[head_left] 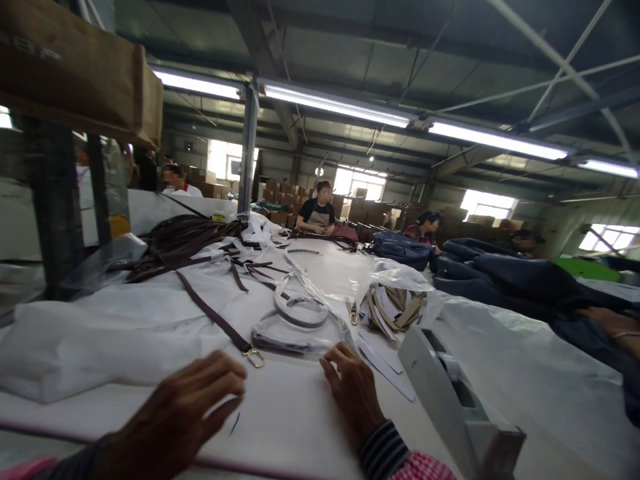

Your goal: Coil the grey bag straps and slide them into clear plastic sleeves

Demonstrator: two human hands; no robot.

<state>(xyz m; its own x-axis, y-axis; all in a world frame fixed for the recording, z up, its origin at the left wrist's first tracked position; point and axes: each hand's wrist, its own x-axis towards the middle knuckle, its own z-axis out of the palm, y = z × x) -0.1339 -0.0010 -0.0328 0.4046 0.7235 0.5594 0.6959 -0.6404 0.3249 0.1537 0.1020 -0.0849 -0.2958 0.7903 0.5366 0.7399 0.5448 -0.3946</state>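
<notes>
My left hand [185, 407] hovers low over the white tabletop [280, 417], fingers loosely bent, thumb apart, nothing held. Just beyond its fingertips lies a dark brown strap [215, 313] ending in a gold-coloured metal clasp [255, 358]. On the right, my right hand [353, 387] rests at the near edge of clear plastic wrapping, its fingers slightly curled and parted, with nothing visible in them. That wrapping covers a dark looped strap or handle [300, 313] between and ahead of my hands. Whether the right fingertips touch the plastic, I cannot tell.
A grey tape dispenser [457, 393] stands right of my right hand. Behind it are a plastic bag of beige strips [395, 303] and dark blue material [500, 280], with another person's hand [613, 323] there. Brown straps [185, 243] are heaped left. A person [319, 213] works opposite.
</notes>
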